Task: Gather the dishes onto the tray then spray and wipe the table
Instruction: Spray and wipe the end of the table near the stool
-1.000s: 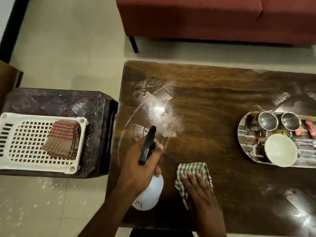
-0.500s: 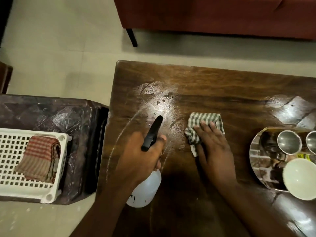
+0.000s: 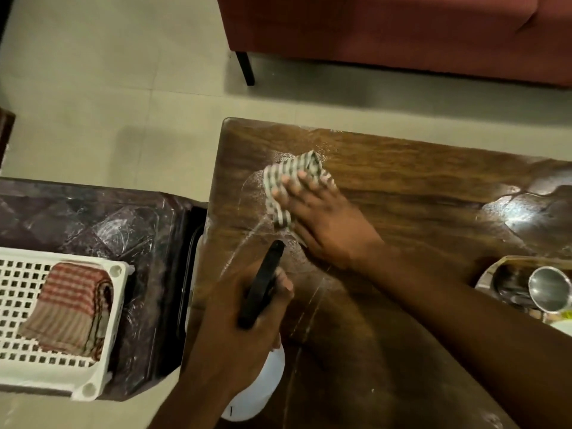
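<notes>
My right hand (image 3: 322, 218) presses a green-and-white checked cloth (image 3: 284, 178) flat on the dark wooden table (image 3: 418, 187), near its far left corner, with straight fingers. My left hand (image 3: 241, 329) grips a white spray bottle (image 3: 257, 391) with a black trigger head (image 3: 263, 280) over the table's left edge. Wet streaks and droplets shine on the wood around the cloth. At the right edge, a steel tray (image 3: 486, 277) holds a steel cup (image 3: 549, 292); most of the tray is cut off.
A dark side table (image 3: 123, 221) stands left of the wooden table and carries a white perforated basket (image 3: 18, 305) with a folded red-striped cloth (image 3: 71, 308). A red sofa (image 3: 387, 26) on a black leg stands beyond the table across pale floor tiles.
My right hand has slid the checked cloth from the table's near edge up and leftward to the far left corner. The left hand keeps holding the spray bottle; the view has shifted left.
</notes>
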A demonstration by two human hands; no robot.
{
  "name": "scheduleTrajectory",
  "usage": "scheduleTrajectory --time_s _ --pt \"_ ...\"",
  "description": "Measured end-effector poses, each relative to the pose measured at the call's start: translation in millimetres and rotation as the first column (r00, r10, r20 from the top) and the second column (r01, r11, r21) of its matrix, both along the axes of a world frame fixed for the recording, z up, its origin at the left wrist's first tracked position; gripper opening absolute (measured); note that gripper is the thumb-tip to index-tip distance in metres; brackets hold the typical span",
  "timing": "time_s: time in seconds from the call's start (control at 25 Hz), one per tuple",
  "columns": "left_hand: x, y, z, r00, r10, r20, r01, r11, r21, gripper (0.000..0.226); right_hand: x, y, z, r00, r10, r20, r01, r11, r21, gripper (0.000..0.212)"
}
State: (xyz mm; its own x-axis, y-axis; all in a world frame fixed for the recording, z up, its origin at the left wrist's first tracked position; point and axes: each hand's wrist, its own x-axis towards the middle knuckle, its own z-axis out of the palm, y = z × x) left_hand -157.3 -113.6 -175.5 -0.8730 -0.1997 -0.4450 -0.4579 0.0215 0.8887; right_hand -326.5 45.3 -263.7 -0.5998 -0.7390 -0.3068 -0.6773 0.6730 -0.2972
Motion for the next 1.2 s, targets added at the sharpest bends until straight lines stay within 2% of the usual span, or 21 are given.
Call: scheduleTrajectory --time_s 0.04,0.08,0.12,0.16,0.2,0.28,0.36,0.44,0.52,0.56,0.64,0.68,0.72,0.76,0.84,0.92,0.96,1.0,1.08,1.16,1.2 --pt "0.9 -2.1 -1.3 1.000 -0.011 -0.006 0.011 1.000 -0.008 0.030 -4.2 14.5 3.6 0.989 0.149 0.016 -0.149 0.989 0.017 0.061" --pt "1.1 -4.7 -2.2 1.000 -0.027 -0.013 0.026 0.999 -0.018 0.029 -13.1 29.4 5.8 0.974 0.226 0.016 -0.227 0.973 0.032 0.061" --pt "1.2 -7.7 -3.1 0.999 -0.034 -0.017 0.034 0.999 -0.029 0.028 -23.0 42.6 6.4 0.977 0.212 -0.007 -0.211 0.976 0.061 0.062" --pt "0.9 -11.0 -3.7 0.999 -0.028 -0.020 0.028 0.999 -0.034 0.027 -33.5 52.4 5.0 0.993 0.107 -0.040 -0.103 0.990 0.092 0.065" --pt "1.1 -14.6 -4.4 1.000 -0.011 -0.025 0.010 1.000 -0.026 0.026 -42.3 54.8 4.2 0.995 -0.073 -0.071 0.080 0.991 0.109 0.068" --pt "1.6 -20.6 -3.7 0.999 0.026 -0.039 -0.025 1.000 0.016 0.026 -51.3 30.8 0.7 0.893 -0.440 -0.099 0.448 0.890 0.082 0.070" --pt "4.1 -22.8 -2.6 0.998 0.052 -0.047 -0.050 0.998 0.039 0.025 -52.7 -22.6 -0.1 0.797 -0.597 -0.094 0.603 0.795 0.065 0.069" --pt "10.3 -25.6 -2.9 0.994 0.112 -0.005 -0.112 0.993 0.047 0.026 -51.0 -76.6 3.9 0.864 -0.501 -0.049 0.503 0.863 0.050 0.067" --pt "19.1 -30.2 -6.1 0.985 0.166 0.048 -0.169 0.984 0.058 0.028 -41.5 -113.8 6.3 0.981 -0.193 -0.028 0.194 0.980 0.034 0.066" --pt "24.0 -32.3 -7.6 0.982 0.176 0.066 -0.180 0.981 0.069 0.029 -34.5 -120.3 5.1 1.000 -0.002 -0.020 0.003 0.999 0.036 0.065" --pt "28.7 -35.9 -6.8 0.981 0.177 0.078 -0.183 0.979 0.087 0.031 -30.1 -107.2 3.2 0.938 0.347 -0.017 -0.346 0.937 0.048 0.064" --pt "29.8 -36.9 -5.9 0.982 0.171 0.074 -0.177 0.980 0.087 0.031 -36.1 -92.4 4.2 0.895 0.446 -0.013 -0.444 0.894 0.056 0.064" --pt "29.8 -37.6 -5.2 0.984 0.161 0.071 -0.167 0.982 0.084 0.030 -44.9 -76.9 5.3 0.881 0.472 -0.020 -0.469 0.879 0.083 0.063" --pt "29.1 -39.3 -4.0 0.986 0.149 0.070 -0.154 0.985 0.082 0.029 -54.8 -66.3 3.5 0.905 0.422 -0.043 -0.415 0.902 0.115 0.064" --pt "28.9 -44.2 -2.7 0.990 0.126 0.060 -0.130 0.988 0.078 0.026 -70.5 -66.9 3.1 0.988 0.122 -0.089 -0.111 0.986 0.122 0.065" --pt "29.2 -48.4 -1.4 0.993 0.109 0.035 -0.111 0.991 0.069 0.021 -77.2 -100.4 0.8 0.979 -0.185 -0.082 0.193 0.976 0.101 0.065" --pt "31.1 -50.3 -1.8 0.994 0.106 0.027 -0.108 0.992 0.065 0.021 -76.1 -122.1 1.2 0.972 -0.231 -0.047 0.234 0.967 0.102 0.065" --pt "33.5 -51.2 -2.2 0.994 0.109 0.025 -0.110 0.992 0.062 0.021 -73.0 -140.6 3.8 0.982 -0.189 -0.008 0.188 0.977 0.097 0.065" --pt "41.8 -52.8 -3.6 0.993 0.111 0.034 -0.113 0.992 0.051 0.021 -61.9 -156.5 8.8 0.995 0.100 0.014 -0.100 0.993 0.062 0.064" --pt "53.8 -53.6 -4.1 0.994 0.089 0.058 -0.092 0.994 0.052 0.019 -51.7 -139.6 8.2 0.922 0.385 0.031 -0.386 0.921 0.044 0.062" --pt "60.9 -54.2 -4.3 0.995 0.072 0.073 -0.076 0.996 0.052 0.018 -48.4 -123.8 6.6 0.905 0.425 0.034 -0.426 0.904 0.040 0.063"
